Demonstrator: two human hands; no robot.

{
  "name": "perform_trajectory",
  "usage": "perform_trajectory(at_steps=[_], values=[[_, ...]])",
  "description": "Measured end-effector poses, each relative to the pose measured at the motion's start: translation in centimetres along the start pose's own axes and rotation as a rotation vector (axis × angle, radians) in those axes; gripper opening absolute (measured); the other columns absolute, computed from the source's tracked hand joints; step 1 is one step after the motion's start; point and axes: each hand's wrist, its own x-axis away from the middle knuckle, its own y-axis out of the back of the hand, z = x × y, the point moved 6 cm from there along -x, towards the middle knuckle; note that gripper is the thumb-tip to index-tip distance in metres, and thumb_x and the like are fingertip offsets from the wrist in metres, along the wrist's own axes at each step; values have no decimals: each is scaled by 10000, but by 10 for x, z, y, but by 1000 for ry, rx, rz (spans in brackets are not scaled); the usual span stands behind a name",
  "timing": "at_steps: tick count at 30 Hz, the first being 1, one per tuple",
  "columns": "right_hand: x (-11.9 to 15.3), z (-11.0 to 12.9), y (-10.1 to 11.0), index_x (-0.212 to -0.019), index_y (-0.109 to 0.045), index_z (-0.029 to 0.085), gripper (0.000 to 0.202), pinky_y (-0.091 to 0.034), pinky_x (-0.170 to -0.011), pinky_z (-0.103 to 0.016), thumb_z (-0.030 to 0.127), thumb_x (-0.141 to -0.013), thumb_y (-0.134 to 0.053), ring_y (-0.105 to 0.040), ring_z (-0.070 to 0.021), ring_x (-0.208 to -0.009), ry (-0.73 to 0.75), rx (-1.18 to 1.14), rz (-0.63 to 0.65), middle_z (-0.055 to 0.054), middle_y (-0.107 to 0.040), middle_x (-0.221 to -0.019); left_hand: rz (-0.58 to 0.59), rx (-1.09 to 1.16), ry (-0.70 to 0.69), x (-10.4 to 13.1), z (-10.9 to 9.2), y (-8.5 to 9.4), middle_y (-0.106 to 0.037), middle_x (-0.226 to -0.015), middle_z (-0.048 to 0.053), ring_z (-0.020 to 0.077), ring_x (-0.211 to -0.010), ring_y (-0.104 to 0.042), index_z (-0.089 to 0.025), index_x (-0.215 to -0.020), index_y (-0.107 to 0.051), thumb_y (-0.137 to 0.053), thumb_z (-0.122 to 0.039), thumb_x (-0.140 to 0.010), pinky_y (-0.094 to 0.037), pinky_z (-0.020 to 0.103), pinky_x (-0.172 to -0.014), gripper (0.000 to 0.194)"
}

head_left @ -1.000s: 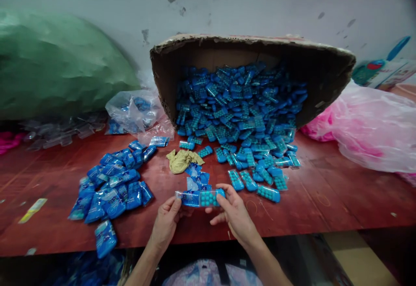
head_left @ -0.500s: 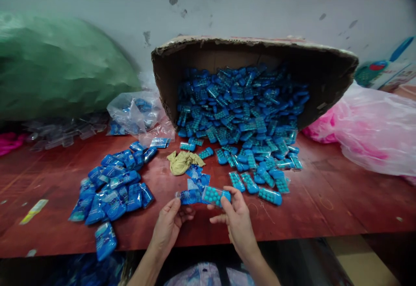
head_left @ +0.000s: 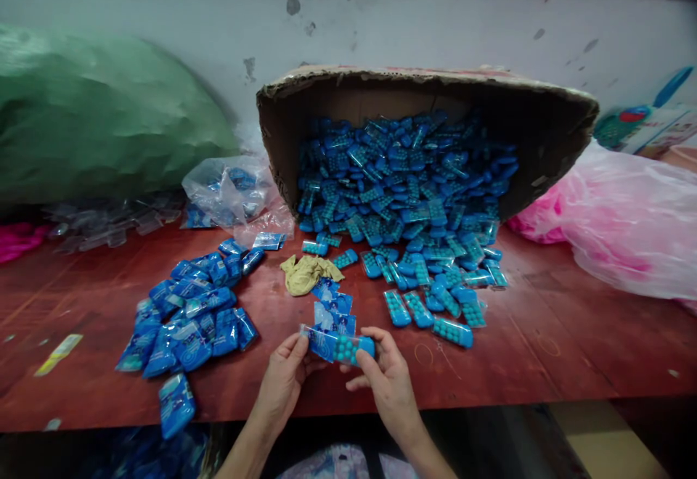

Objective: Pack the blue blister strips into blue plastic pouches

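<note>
Between thumb and fingers, my left hand (head_left: pixel 284 371) pinches the left end of a blue printed plastic sleeve (head_left: pixel 320 342). My right hand (head_left: pixel 390 371) grips a small clear pack of turquoise balls (head_left: pixel 345 349) by its blue end. The pack's left end meets the sleeve's right end; whether it is inside or only overlapping I cannot tell. Just beyond the hands lie several flat printed sleeves (head_left: pixel 329 316) and a crumpled yellowish cloth (head_left: pixel 306 274). Loose packs of balls (head_left: pixel 419 308) are spread to the right, and a pile of blue wrapped packs (head_left: pixel 190 319) lies on the left.
A cardboard box (head_left: pixel 566 130) on its side spills many packs onto the red table (head_left: pixel 544 334). A big green bag (head_left: pixel 103 116) stands at left, near a clear bag (head_left: pixel 229 192) and clear plastic pieces (head_left: pixel 114 221). Pink and white plastic bags (head_left: pixel 626 225) lie right.
My right hand has moved left and slightly down with the pack, bringing it against the sleeve. The left hand has shifted little and keeps its pinch.
</note>
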Motion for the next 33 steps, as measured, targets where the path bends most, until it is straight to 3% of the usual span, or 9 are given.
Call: perform_trajectory(at_steps=[3,6,10,13,18,21,24,27,33], values=[[-1,-10,-1,-983,-433,200,347,-518,-434,-239,405,-748,-584,-635,-164,-615,-20,42,-19,-18,-609,-786,-24,-19,-16,-2,-1,-4,-676,-642,19,152,-606,-624,-138,-719,-610,-697,-295,-617,-495,261,-586,206],[-1,-15,2,-988,-484,203,299,-516,-479,-263,385,-767,-570,-604,-156,-554,85,224,-114,0,-597,-675,-55,15,18,-1,5,-11,-688,-721,20,157,-653,-635,-157,-837,-594,-668,-306,-653,-497,273,-613,248],[1,-10,2,-971,-576,229,242,-507,-737,-339,342,-758,-586,-605,-201,-751,262,377,-151,-45,-628,-812,-62,90,117,1,15,-20,-689,-768,31,158,-692,-640,-164,-869,-570,-646,-308,-680,-498,286,-655,249],[4,-3,-5,-1020,-602,249,258,-495,-766,-329,312,-772,-566,-580,-211,-859,281,365,-9,-58,-602,-983,-72,99,160,2,17,-17,-680,-720,19,131,-641,-628,-151,-853,-575,-641,-244,-692,-499,256,-628,198],[2,-10,-15,-1140,-541,246,374,-519,-561,-263,300,-771,-565,-589,-150,-705,-2,96,294,-36,-597,-931,-11,124,245,-1,14,-13,-686,-772,51,133,-643,-625,-133,-954,-580,-604,-183,-724,-500,248,-595,237],[-1,-15,-6,-1067,-574,211,338,-522,-537,-269,319,-747,-594,-592,-153,-665,-50,45,182,-22,-616,-798,-20,155,244,-2,15,-14,-690,-815,56,148,-690,-633,-146,-937,-588,-597,-185,-730,-505,275,-640,211],[4,-4,-1,-1029,-602,230,253,-513,-724,-325,269,-783,-560,-593,-195,-832,186,277,52,-48,-627,-926,-47,152,215,-2,16,-19,-689,-759,38,149,-695,-634,-150,-825,-604,-609,-216,-722,-499,277,-673,122],[12,9,-9,-1049,-596,263,263,-424,-895,-344,208,-798,-539,-539,-213,-1001,377,430,112,-45,-602,-1058,29,113,198,0,13,-26,-682,-727,42,148,-679,-630,-140,-802,-618,-614,-254,-718,-488,266,-670,142],[4,22,-9,-1067,-576,290,417,-448,-833,-332,211,-673,-691,-557,-207,-909,284,490,210,-18,-595,-982,238,78,266,6,5,-31,-672,-766,49,115,-610,-603,-138,-925,-622,-622,-247,-715,-458,214,-565,237]])
